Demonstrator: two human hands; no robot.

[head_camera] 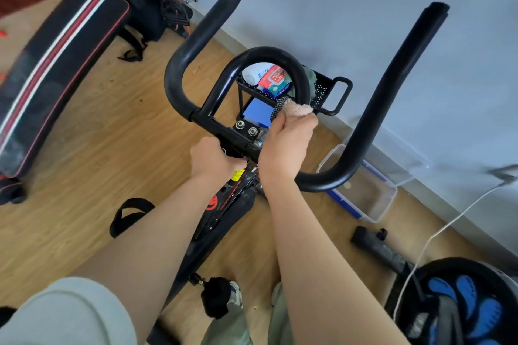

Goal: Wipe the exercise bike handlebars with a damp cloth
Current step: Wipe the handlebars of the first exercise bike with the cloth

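Observation:
The black exercise bike handlebars (179,59) fill the middle of the view, with two long outer horns and a small inner loop (269,54). My right hand (286,145) grips a peach cloth (297,110) and holds it against the lower right end of the inner loop, where a strip of mesh tape shows. My left hand (213,158) grips the central crossbar just left of the two bolts (246,127). The bike's frame with red lettering (224,204) runs down between my forearms.
A black rack (328,92) with packets stands behind the bars against the grey wall. A clear plastic box (372,190) sits on the wood floor at right. A workout bench (59,64) lies left. A white cable (448,221) and a round blue-and-black device (465,302) are bottom right.

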